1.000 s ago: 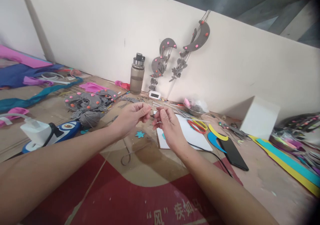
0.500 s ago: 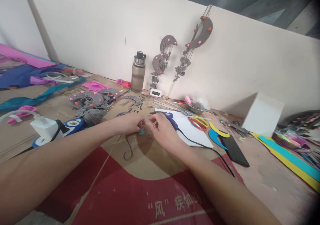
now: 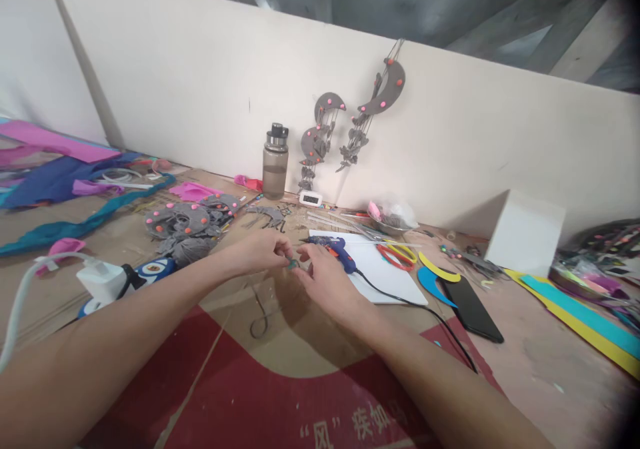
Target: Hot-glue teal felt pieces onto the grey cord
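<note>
Teal piece (image 3: 292,263) pinched in left hand (image 3: 266,250) fingers, beyond left edge of pad (image 3: 400,284); right hand (image 3: 326,277) just beside, can't tell grip.

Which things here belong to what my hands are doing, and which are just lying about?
Likely part of the job:
Teal cutout, at the fingertips of your left hand and right hand
Blue glue gun, beside the right hand

Probably just lying about:
Water bottle
Small digital clock
Black smartphone
White charger
</note>
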The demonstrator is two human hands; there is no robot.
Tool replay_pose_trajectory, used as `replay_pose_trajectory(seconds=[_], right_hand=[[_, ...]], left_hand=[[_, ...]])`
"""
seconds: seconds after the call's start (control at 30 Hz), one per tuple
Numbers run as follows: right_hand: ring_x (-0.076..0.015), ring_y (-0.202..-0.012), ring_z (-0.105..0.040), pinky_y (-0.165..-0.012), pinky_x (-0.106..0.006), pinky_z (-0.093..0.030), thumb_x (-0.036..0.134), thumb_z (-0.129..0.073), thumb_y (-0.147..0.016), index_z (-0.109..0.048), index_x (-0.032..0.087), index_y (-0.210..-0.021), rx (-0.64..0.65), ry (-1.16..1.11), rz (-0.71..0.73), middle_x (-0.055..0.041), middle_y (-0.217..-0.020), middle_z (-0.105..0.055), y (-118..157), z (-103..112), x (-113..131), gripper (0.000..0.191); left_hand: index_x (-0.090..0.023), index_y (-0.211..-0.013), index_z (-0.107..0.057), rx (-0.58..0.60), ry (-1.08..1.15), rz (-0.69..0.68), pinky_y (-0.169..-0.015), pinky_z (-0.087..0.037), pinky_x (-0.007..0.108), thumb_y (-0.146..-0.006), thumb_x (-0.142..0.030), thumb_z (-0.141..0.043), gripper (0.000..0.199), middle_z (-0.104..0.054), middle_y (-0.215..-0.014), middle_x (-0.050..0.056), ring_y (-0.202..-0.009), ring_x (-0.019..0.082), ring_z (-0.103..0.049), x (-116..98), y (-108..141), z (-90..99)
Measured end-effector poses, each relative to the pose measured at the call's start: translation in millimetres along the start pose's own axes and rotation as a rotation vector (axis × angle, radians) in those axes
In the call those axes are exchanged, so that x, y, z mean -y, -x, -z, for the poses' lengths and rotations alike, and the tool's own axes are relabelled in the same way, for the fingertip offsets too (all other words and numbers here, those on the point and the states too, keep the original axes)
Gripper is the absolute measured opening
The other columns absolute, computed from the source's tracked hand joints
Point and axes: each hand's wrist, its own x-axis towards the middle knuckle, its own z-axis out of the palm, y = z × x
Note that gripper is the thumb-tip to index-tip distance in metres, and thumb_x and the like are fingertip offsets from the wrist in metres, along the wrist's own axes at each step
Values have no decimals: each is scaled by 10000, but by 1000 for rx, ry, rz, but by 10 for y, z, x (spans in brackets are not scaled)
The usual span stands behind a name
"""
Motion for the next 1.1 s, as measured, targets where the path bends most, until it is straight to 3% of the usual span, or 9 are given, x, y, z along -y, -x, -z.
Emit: replay_pose_trajectory(seconds=[0.1,0.27,0.37,0.5,0.63,0.77,0.83,1.0,1.1], right_hand=[[-149,-805,-537,-724,-309,-415,211,-553,-803,-518,210,-1048,-69,-47,2,-53,-1003,-575,-18,90,32,247],[-124,-691,-528,-655,-268,-399,199,-522,-798,-575,220,-911,-99,-149,31,-1,-835,-621,-26,282,116,126],[-124,-693,-536,-661,-263,-401,143,-419,-806,-582,219,-866,-115,-242,23,14,-766,-611,-24,356,152,189],[-127,-810,-557,-761,-282,-426,82,-328,-796,-563,219,-971,-167,-457,6,4,-862,-612,-2,381,187,323],[-157,-923,-554,-824,-322,-437,288,-349,-908,-541,226,-1043,-211,-620,-5,-29,-986,-600,22,346,238,244],[-159,-886,-571,-805,-331,-457,398,-455,-881,-487,234,-1103,-139,-704,-35,-36,-982,-599,11,252,239,277],[-161,-857,-567,-789,-338,-459,363,-523,-849,-460,250,-1118,-162,-640,-55,-29,-960,-595,2,215,213,298],[-234,-998,-472,-886,-438,-345,290,-559,-818,-523,253,-1008,-522,-56,94,-66,-1033,-541,10,254,160,196],[-245,-946,-446,-871,-470,-263,278,-546,-829,-587,246,-853,-498,227,160,-54,-955,-568,5,287,137,57]], left_hand=[[-184,-749,-671,-129,76,-38,-540,-378,215,-680,-304,-583,164,-651,-685,15,-617,138,-558,-56,14,76],[-189,-807,-630,-78,327,-13,-439,-364,204,-745,-374,-562,207,-623,-615,-9,-471,101,-495,-171,67,104],[-183,-818,-610,-122,431,-12,-451,-388,194,-756,-373,-575,203,-608,-595,-14,-484,95,-508,-281,117,99],[-165,-846,-603,-193,503,-40,-507,-440,205,-756,-324,-598,183,-631,-641,7,-531,100,-551,-395,174,99],[-155,-851,-613,-202,580,-78,-532,-475,230,-748,-298,-609,177,-639,-645,22,-552,118,-574,-439,193,101],[-155,-811,-626,-227,596,-38,-489,-464,219,-726,-295,-632,165,-633,-624,16,-524,114,-569,-449,179,115],[-158,-796,-626,-235,621,-9,-471,-455,209,-721,-293,-637,155,-632,-617,11,-514,109,-564,-441,161,118],[-152,-778,-608,-259,690,111,-447,-433,198,-718,-278,-646,145,-641,-617,9,-490,98,-555,-358,93,44],[-145,-797,-597,-222,802,168,-447,-423,193,-723,-278,-643,159,-646,-658,23,-568,125,-605,-298,54,-59]])
